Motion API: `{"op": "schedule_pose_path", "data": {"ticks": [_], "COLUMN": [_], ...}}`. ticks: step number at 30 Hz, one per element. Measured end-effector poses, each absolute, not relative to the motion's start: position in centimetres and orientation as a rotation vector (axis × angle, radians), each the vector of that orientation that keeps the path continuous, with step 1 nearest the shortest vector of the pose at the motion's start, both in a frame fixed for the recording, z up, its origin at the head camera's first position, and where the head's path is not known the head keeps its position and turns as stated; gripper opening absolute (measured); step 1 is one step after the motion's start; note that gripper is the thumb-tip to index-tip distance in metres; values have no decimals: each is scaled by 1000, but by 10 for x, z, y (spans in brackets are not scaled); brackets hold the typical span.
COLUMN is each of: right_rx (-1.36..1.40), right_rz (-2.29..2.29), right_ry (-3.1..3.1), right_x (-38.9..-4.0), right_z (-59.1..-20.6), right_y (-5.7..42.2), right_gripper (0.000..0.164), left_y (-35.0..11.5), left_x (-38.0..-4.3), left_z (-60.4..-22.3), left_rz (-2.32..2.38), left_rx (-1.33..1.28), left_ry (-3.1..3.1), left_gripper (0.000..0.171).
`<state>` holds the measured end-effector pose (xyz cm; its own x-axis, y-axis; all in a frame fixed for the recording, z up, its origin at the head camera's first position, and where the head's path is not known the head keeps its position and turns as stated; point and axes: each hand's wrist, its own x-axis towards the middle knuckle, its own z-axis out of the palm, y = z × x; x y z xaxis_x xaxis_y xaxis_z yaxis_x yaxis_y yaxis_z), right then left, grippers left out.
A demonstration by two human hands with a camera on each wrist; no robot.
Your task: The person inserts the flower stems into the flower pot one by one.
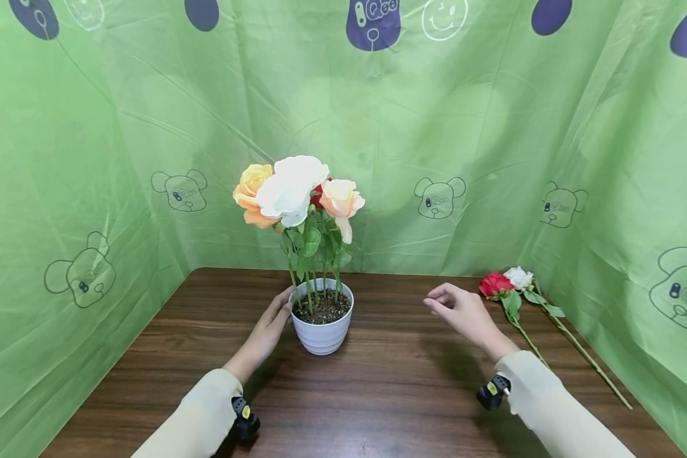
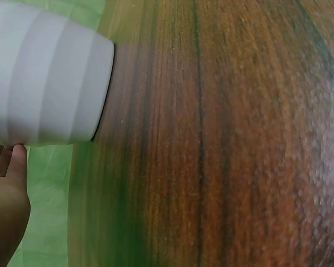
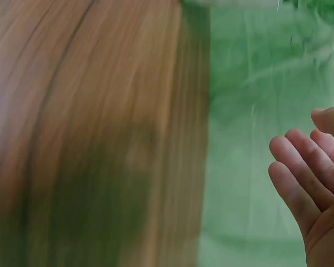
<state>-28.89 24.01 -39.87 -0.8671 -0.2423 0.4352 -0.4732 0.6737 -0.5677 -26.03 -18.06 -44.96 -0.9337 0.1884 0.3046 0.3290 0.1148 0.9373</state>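
By left hand point(image 1: 270, 326), fingers laid nearly straight, white, ribbed, plastic-looking flowerpot point(image 1: 323, 336) (upright, left of centre) seemingly steadied. Right hand point(image 1: 465, 313) held empty, fingers loosely bent; next, pinch probably called for at stem of red, ruffled artificial rose point(image 1: 495, 284), far right.

Potted red rose point(image 1: 317, 198) mostly hidden — white pot point(image 2: 44, 78) cut off in left wrist view

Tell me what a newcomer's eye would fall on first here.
Probably the big white bloom, rising above the white pot near the middle of the table, with the left hand touching the pot. Next, a red flower and a white flower lying at the table's right side, beyond the empty right hand.
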Motion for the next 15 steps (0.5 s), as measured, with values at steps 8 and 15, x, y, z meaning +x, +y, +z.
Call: {"op": "schedule_pose_path", "data": {"ticks": [8,15], "right_rx": [377,283], "right_rz": [924,824], "right_ry": [-2665,-2672], "right_x": [-287,-277], "right_z": [-424,-436], "right_y": [310,367], "right_gripper": [22,26], "left_y": [-181,-181], "left_x": [-261,-261], "left_z": [-451,-451], "left_rz": [-1947,-1948], "left_rx": [-535,-534], "left_ry": [-2252,-2251], "left_gripper": [51,51]}}
